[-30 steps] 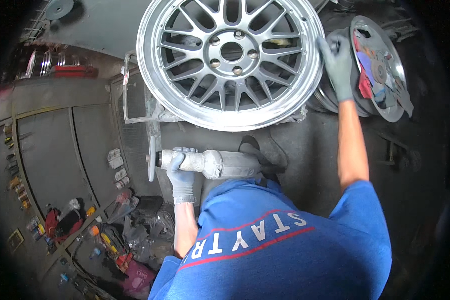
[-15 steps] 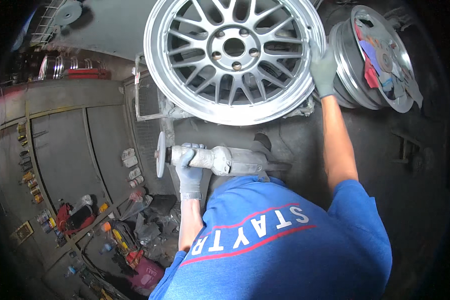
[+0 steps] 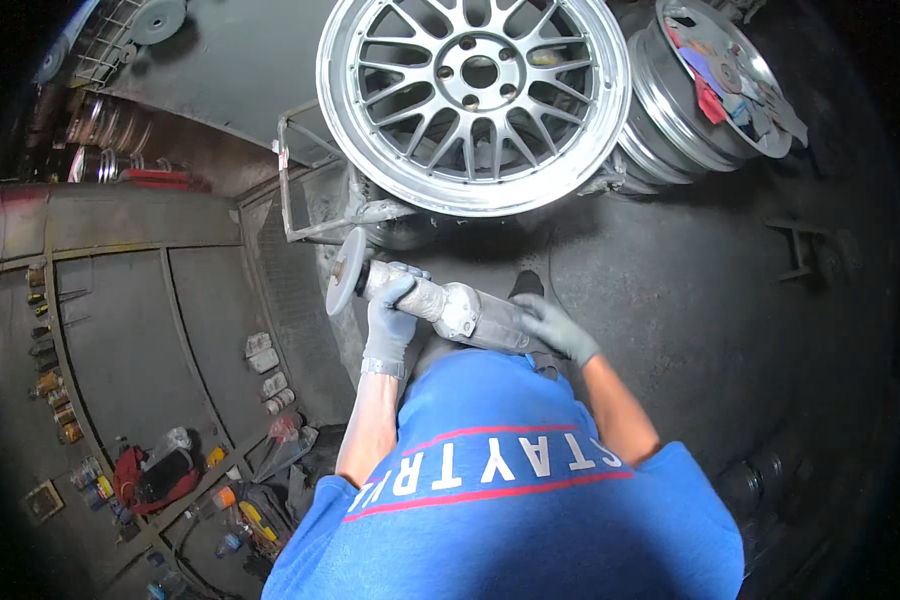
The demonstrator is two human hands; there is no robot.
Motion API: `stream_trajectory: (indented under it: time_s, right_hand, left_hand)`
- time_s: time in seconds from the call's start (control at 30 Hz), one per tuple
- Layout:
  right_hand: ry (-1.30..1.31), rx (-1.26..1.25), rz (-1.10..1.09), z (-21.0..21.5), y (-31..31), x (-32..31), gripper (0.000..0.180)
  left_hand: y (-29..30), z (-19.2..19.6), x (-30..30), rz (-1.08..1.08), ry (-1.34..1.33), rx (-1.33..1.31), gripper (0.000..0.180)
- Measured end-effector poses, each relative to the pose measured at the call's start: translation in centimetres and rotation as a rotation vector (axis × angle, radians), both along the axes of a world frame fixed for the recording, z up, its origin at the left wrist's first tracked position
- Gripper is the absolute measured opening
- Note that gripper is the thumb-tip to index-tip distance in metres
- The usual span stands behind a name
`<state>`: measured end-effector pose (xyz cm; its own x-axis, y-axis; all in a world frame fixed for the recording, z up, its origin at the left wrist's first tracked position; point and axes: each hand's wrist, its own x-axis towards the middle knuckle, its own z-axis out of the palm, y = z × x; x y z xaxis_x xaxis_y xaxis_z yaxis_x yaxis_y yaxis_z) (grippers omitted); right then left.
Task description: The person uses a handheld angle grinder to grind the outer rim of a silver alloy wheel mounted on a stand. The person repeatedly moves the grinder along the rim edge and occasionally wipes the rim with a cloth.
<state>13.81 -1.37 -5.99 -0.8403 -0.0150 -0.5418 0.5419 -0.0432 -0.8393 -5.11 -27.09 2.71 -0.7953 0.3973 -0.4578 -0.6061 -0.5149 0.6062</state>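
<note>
Dusty grey workshop floor lay under me. My left hand point(image 3: 390, 318) gripped the angle grinder point(image 3: 440, 305) near its disc, my right hand point(image 3: 558, 328) clasped its rear, just below the alloy wheel point(image 3: 473, 95). I judged grinding paused; next, bring disc to rim.

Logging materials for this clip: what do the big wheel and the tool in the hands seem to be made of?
The wheel rim looks like bare silver metal, likely aluminium alloy: bright lip, matte grey spokes. The angle grinder seems to have a dull grey metal or plastic body coated in dust, with a flat pale disc at its head.
</note>
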Motion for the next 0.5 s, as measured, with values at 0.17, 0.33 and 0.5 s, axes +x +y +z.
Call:
stream_trajectory:
  time_s: [0.17, 0.33, 0.5]
  right_hand:
    - [0.053, 0.120, 0.011, 1.9, -1.2, 3.3, 0.086]
    - [-0.053, 0.047, -0.089, 2.7, 1.6, 6.3, 0.077]
    - [-0.053, -0.048, -0.218, 8.7, 6.4, 7.8, 0.064]
  left_hand:
    - [2.5, -1.2, -0.2, -0.085, -0.003, -0.064, 0.013]
    - [8.2, -1.4, -0.2, -0.133, -0.224, -0.092, 0.010]
    - [15.7, -1.6, 1.2, -0.131, -0.221, -0.077, 0.012]
